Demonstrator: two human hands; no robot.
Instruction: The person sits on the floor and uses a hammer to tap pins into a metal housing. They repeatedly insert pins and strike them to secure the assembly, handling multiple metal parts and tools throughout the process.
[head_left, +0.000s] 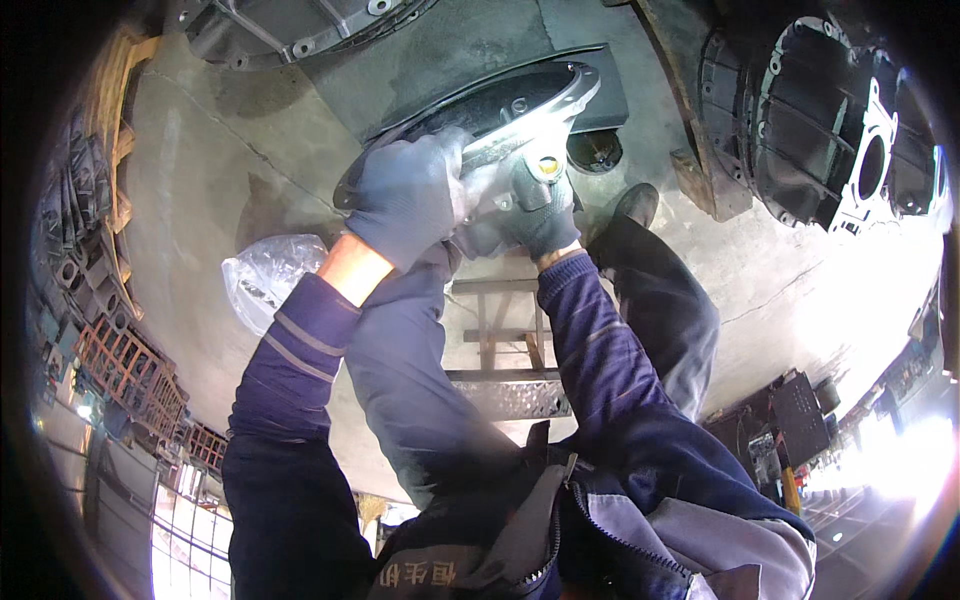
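Note:
I hold a grey cast-metal housing [540,118] with a wide round flange and a small round boss, tilted in front of me. My left hand [415,195], in a grey glove, is closed on the housing's left side, below the rim. Under the boss, my gloved right hand [545,212] grips the near side of the same casting. Most of the fingertips are hidden behind the metal. Directly beyond the housing, a dark flat sheet [604,90] lies on the floor.
A round black container [595,152] sits just right of the housing. At left lies a clear plastic bag [262,280] with small dark parts. Large castings stand at right [808,125] and top left [285,30]. A wooden beam [685,90] and a metal frame [500,375] lie nearby.

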